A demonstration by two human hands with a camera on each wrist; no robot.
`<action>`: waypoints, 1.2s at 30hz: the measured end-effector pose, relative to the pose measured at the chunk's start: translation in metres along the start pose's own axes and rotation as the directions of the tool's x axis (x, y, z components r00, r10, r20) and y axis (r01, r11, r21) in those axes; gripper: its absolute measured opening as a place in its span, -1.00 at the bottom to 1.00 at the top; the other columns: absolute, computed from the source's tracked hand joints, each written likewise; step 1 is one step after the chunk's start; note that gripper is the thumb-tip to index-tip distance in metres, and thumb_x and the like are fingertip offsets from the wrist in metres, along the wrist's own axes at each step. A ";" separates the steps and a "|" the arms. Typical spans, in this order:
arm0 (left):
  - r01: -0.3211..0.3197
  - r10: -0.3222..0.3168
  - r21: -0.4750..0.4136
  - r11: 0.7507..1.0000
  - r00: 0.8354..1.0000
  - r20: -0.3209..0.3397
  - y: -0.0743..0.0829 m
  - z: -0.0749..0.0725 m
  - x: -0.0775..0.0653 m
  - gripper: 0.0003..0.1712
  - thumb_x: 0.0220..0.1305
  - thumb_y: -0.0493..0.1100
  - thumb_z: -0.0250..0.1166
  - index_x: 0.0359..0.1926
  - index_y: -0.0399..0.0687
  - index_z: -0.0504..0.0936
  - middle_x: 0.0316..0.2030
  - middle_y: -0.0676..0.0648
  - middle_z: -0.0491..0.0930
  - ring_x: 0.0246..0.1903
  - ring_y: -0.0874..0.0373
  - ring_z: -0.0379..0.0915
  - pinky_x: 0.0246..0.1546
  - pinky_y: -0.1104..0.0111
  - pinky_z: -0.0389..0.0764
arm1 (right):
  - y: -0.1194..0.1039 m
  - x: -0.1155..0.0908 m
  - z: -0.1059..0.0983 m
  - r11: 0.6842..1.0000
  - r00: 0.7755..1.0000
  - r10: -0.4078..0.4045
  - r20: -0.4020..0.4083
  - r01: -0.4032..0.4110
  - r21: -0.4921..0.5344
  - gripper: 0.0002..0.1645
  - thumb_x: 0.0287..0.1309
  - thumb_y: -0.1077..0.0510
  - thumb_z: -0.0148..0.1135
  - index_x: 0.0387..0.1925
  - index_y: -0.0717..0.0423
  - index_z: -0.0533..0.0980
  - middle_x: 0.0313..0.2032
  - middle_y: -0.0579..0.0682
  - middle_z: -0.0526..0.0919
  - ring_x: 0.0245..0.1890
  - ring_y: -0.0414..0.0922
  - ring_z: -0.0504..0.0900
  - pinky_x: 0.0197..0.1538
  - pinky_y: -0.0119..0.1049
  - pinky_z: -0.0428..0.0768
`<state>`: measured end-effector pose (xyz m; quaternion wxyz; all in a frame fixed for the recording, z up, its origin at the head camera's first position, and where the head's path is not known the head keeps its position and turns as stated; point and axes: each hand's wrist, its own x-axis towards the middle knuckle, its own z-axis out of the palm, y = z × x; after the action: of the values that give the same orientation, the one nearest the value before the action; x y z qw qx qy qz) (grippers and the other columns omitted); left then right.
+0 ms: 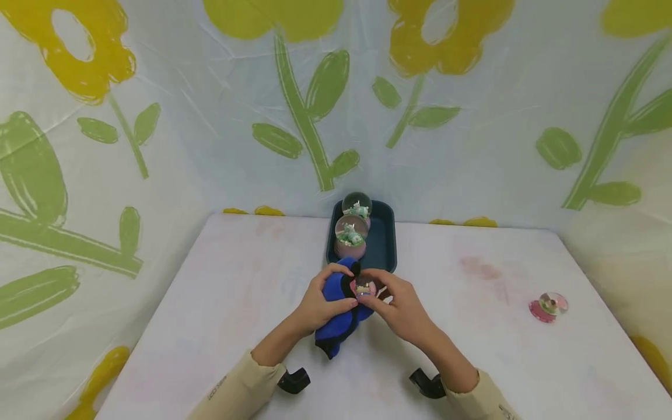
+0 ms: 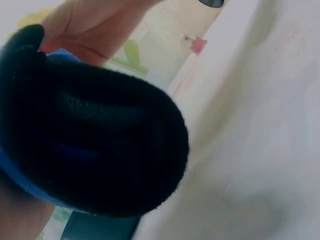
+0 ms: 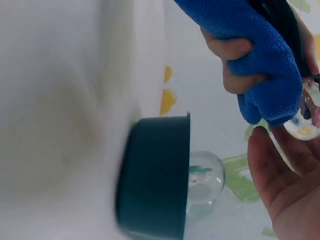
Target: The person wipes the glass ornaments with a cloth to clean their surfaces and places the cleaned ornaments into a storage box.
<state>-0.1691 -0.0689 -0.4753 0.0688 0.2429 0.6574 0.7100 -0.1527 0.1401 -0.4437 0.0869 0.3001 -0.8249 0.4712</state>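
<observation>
My left hand (image 1: 319,303) grips a blue cloth with black edging (image 1: 336,326), and its fingers curl round the terry fabric in the right wrist view. Between both hands is a small snow globe with a pink base (image 1: 364,287), touching the cloth. My right hand (image 1: 403,306) pinches this globe from the right with thumb and fingers. The cloth's dark folds (image 2: 100,130) fill much of the left wrist view and hide the left fingers there. Just beyond the hands stands a dark teal tray (image 1: 387,239) bearing two larger snow globes, one nearer (image 1: 350,236) and one farther (image 1: 358,204).
Another small pink-based snow globe (image 1: 548,307) lies tilted on the white table (image 1: 472,332) at the right. A flower-print curtain (image 1: 220,116) closes off the back and sides. Black curved pieces (image 1: 294,381) show at both wrists.
</observation>
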 end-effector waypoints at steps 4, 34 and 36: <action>0.036 -0.037 -0.038 0.999 0.999 -0.009 0.005 -0.003 -0.002 -0.49 0.14 -0.17 0.38 0.11 0.04 0.42 0.11 -0.17 0.34 0.02 -0.13 0.40 -0.09 0.07 0.53 | 0.000 0.001 -0.002 0.997 0.996 -0.080 0.036 0.079 0.014 -0.29 0.10 0.25 0.40 0.29 0.10 0.37 0.03 0.01 0.58 -0.14 -0.15 0.56 -0.25 -0.22 0.64; 0.097 -0.087 -0.138 0.986 0.993 0.077 -0.001 0.002 -0.007 -0.48 0.17 -0.16 0.36 0.14 0.00 0.39 0.12 -0.20 0.33 0.00 -0.12 0.42 -0.11 0.08 0.56 | -0.007 -0.009 -0.011 0.982 0.986 -0.137 0.096 0.147 -0.118 -0.31 0.13 0.19 0.39 0.26 0.22 0.34 -0.02 0.06 0.58 -0.18 -0.13 0.59 -0.28 -0.23 0.64; 0.115 -0.104 -0.149 0.982 0.991 0.079 0.001 0.000 -0.011 -0.48 0.19 -0.15 0.35 0.14 0.00 0.38 0.13 -0.21 0.32 0.01 -0.12 0.41 -0.10 0.08 0.56 | -0.006 -0.009 -0.010 0.981 0.978 -0.195 0.076 0.192 0.038 -0.25 0.01 0.37 0.43 0.26 0.28 0.34 -0.02 0.12 0.56 -0.15 -0.08 0.58 -0.30 -0.16 0.65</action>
<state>-0.1590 -0.0740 -0.4776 0.1497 0.2253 0.6103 0.7446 -0.1432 0.1500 -0.4374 0.0950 0.3988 -0.7871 0.4609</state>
